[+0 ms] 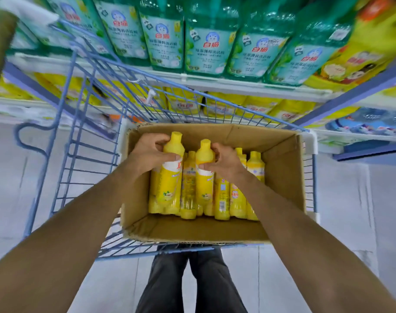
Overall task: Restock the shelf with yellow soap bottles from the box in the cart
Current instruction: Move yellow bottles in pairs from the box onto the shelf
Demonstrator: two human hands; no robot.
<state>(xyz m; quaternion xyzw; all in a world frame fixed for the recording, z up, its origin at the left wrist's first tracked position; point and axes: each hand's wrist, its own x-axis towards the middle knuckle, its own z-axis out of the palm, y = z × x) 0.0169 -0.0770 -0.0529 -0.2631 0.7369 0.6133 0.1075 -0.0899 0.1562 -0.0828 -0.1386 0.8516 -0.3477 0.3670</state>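
Note:
An open cardboard box [282, 177] sits in a blue wire cart [84, 141] and holds several yellow soap bottles [255, 166] standing upright. My left hand [149, 152] grips the neck of one yellow bottle [167, 184] at the left of the box. My right hand [224, 161] grips the neck of a second yellow bottle [205, 184] beside it. Both gripped bottles stand higher than the others. The shelf [215, 83] lies straight ahead, beyond the cart.
Green soap bottles [206, 41] fill the upper shelf, with yellow bottles [362, 62] at its right end. Yellow refill pouches [185, 105] line the lower shelf behind the cart. Blue packs [368, 120] sit low right. My legs [192, 281] stand behind the cart on a pale floor.

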